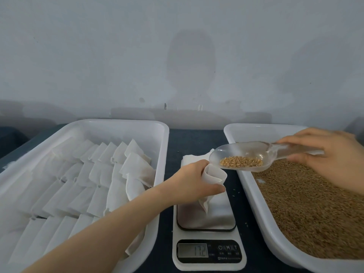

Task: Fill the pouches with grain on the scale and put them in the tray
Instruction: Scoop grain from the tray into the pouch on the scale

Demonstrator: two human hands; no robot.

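Our left hand (194,180) grips the pouch (215,175) at its mouth. The thumb curls under the near side, the fingers wrap the far side, and the mouth is held open. The pouch's lower end hangs down to the scale (208,251) plate; we can't tell if it touches. Our right hand (334,154) pinches the handle of the clear scoop (242,152). The scoop's tip sits just above the pouch mouth, with a little grain (241,161) in the bowl. The display shows 172, dot unclear. Rows of pouches (94,170) lie in the left tray (122,123). Bulk grain (307,203) fills the right tray (256,196).
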